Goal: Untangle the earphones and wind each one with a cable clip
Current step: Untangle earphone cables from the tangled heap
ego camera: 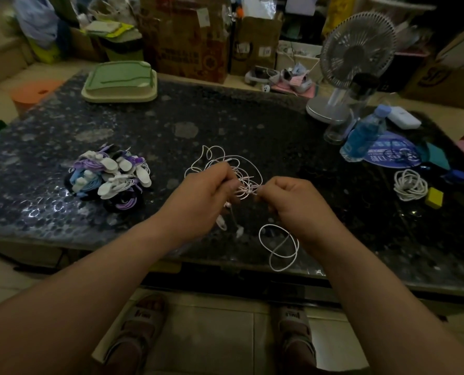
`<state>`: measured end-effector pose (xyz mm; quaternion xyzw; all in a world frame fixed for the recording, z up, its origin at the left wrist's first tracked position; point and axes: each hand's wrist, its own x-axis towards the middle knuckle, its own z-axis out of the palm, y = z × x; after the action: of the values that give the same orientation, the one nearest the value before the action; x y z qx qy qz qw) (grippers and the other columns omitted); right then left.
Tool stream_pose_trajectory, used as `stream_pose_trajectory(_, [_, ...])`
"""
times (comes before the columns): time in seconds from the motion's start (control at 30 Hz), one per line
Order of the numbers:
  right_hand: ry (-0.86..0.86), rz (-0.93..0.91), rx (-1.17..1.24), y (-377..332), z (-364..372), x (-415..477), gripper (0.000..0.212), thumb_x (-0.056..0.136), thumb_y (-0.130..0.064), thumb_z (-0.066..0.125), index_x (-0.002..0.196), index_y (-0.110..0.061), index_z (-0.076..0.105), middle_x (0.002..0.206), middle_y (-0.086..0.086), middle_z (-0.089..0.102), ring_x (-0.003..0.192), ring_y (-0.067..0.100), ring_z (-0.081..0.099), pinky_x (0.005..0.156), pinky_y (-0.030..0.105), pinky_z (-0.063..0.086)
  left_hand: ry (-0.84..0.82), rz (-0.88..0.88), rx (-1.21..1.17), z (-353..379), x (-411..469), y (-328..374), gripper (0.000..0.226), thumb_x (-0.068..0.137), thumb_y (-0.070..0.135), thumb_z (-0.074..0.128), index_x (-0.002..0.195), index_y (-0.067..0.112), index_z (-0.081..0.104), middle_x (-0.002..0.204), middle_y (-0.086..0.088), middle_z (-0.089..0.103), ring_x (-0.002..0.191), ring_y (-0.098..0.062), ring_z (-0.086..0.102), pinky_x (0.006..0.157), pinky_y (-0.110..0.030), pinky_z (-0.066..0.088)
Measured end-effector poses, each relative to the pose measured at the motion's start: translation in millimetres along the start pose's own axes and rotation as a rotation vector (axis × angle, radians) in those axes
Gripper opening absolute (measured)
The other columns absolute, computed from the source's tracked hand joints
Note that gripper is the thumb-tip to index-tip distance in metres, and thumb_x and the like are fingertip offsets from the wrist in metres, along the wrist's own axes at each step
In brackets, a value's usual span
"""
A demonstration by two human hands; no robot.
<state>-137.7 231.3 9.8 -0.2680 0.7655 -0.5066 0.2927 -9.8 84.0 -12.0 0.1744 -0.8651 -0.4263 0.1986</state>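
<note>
A tangle of white earphone cable [241, 169] hangs between my two hands above the dark speckled table [225, 120]. My left hand [206, 188] grips one side of the knot with curled fingers. My right hand [293, 196] pinches the other side at the knot. Earbuds [229, 224] dangle below my left hand. A loose loop of the same cable [279, 246] lies near the table's front edge under my right wrist. A pile of cable clips in white, purple, blue and black [110, 177] sits to the left.
A coiled white cable [410, 184] and a yellow block [434, 197] lie at the right. A blue bottle [366, 133], a clear cup [336, 131] and a desk fan [355, 58] stand back right. A green tray [119, 82] is back left. Boxes and bags crowd behind.
</note>
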Motion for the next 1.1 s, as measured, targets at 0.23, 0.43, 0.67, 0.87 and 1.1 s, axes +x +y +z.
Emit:
stream_pose_trajectory(0.23, [0.057, 0.037, -0.09, 1, -8, -3, 0.023, 0.09, -0.016, 0.066, 0.069, -0.007, 0.068, 0.059, 0.004, 0.055, 0.057, 0.019, 0.05, 0.055, 0.029, 0.041, 0.128, -0.138, -0.362, -13, 8, 7, 0.024, 0.11, 0.015, 0.044, 0.089, 0.011, 0.054, 0.079, -0.001, 0.068, 0.073, -0.011, 0.067, 0.074, -0.03, 0.059])
stream_pose_trajectory(0.43, [0.216, 0.038, 0.071, -1, -13, -1, 0.025, 0.094, -0.018, 0.064, 0.071, -0.012, 0.068, 0.055, -0.003, 0.06, 0.048, 0.009, 0.053, 0.051, 0.026, 0.042, -0.107, -0.211, 0.116, -15, 4, -3, 0.044, 0.102, 0.038, 0.062, 0.064, 0.021, 0.049, 0.054, 0.012, 0.045, 0.045, 0.0, 0.044, 0.051, -0.023, 0.036])
stream_pose_trajectory(0.67, [0.122, -0.109, -0.009, -7, -1, -6, 0.027, 0.098, -0.027, 0.066, 0.075, -0.017, 0.076, 0.064, 0.004, 0.059, 0.059, 0.016, 0.05, 0.056, 0.031, 0.041, -0.027, -0.017, 0.081, 3, 1, 3, 0.049, 0.089, 0.032, 0.049, 0.137, 0.03, 0.057, 0.141, 0.015, 0.054, 0.131, -0.004, 0.048, 0.11, -0.03, 0.04])
stream_pose_trajectory(0.87, [0.14, -0.117, 0.063, -7, 0, -6, 0.033, 0.101, -0.032, 0.063, 0.079, -0.011, 0.074, 0.063, 0.0, 0.053, 0.057, 0.014, 0.045, 0.053, 0.028, 0.037, -0.014, 0.014, -0.013, 13, 3, 8, 0.013, 0.106, 0.026, 0.058, 0.098, 0.028, 0.068, 0.085, 0.0, 0.072, 0.075, -0.019, 0.069, 0.072, -0.051, 0.058])
stream_pose_trajectory(1.1, [0.202, 0.092, 0.291, -9, -13, -2, 0.019, 0.1, -0.017, 0.058, 0.093, -0.007, 0.073, 0.066, 0.001, 0.062, 0.051, 0.01, 0.049, 0.044, 0.022, 0.04, 0.047, -0.165, -0.354, 12, 5, 11, 0.023, 0.11, 0.028, 0.049, 0.104, 0.014, 0.066, 0.07, -0.001, 0.067, 0.062, -0.024, 0.053, 0.053, -0.036, 0.043])
